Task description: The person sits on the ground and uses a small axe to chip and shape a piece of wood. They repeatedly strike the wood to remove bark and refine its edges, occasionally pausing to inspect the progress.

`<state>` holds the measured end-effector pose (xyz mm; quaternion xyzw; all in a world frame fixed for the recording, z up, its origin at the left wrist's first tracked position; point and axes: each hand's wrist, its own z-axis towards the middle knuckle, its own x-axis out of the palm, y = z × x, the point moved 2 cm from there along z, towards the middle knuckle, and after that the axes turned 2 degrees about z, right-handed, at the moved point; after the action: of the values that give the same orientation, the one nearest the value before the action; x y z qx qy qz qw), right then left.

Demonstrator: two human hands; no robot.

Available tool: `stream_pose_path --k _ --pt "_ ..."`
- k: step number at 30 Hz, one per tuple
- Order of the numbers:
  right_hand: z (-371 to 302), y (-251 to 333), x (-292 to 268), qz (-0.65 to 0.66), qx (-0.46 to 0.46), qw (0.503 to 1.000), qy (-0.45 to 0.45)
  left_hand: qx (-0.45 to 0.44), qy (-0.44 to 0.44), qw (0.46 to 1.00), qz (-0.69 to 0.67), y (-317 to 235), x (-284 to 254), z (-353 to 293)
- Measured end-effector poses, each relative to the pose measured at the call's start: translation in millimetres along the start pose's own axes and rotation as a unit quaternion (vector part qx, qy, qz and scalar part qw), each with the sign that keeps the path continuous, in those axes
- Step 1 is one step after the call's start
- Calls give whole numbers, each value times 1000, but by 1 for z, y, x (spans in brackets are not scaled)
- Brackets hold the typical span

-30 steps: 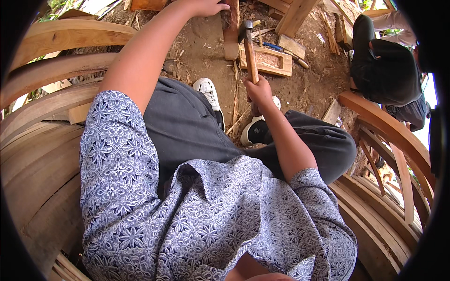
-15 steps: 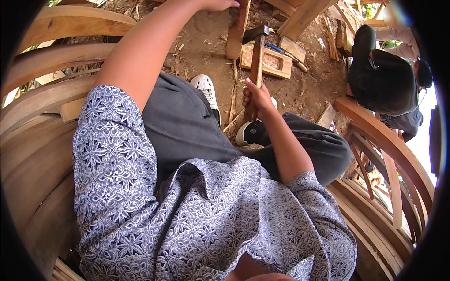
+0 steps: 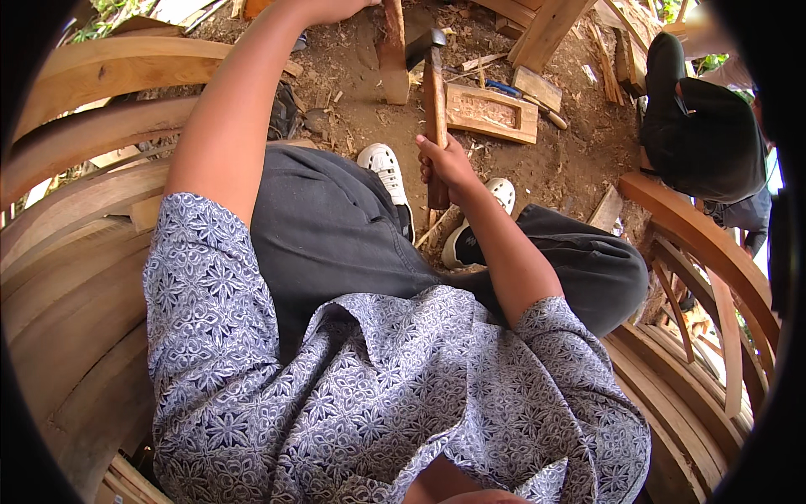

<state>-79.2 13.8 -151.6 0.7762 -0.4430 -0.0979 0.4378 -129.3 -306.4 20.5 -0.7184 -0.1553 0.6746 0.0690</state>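
Observation:
At the top edge, my left hand (image 3: 336,8) is partly cut off by the frame; its visible fingers close on the upper end of a narrow reddish-brown wooden board (image 3: 391,63). The board stands on end, its lower end near the dirt ground. My right hand (image 3: 451,164) is wrapped round the wooden handle of a hammer (image 3: 435,97). The hammer points away from me, and its dark metal head is beside the board's right edge; whether they touch I cannot tell. To the right of the handle lies a wooden block (image 3: 525,126) with a rectangular recess.
By the block lie a blue-handled tool (image 3: 504,87), a small wood piece (image 3: 537,87) and a wooden-handled tool (image 3: 557,119). Curved timbers (image 3: 126,63) rise at left, curved rails (image 3: 697,223) at right. Another person (image 3: 705,139) sits at upper right. Wood chips litter the ground.
The board and the hammer have moved left, away from the recessed block, together with both my hands. The whole view has shifted slightly. My grip on the hammer is unchanged.

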Motion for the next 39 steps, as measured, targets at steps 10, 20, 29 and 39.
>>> stream_pose_path --k 10,20,29,39 --pt "-16 29 -4 -150 -57 984 -82 13 9 999 46 -34 -6 7" --pt "-18 21 -5 -108 -49 989 -90 25 4 998 55 -24 0 5" --pt "-65 117 13 -112 -222 959 -136 44 -17 998 32 -16 4 -4" --pt "-10 1 -18 -273 -20 953 -130 61 -12 998 32 -28 9 -5"
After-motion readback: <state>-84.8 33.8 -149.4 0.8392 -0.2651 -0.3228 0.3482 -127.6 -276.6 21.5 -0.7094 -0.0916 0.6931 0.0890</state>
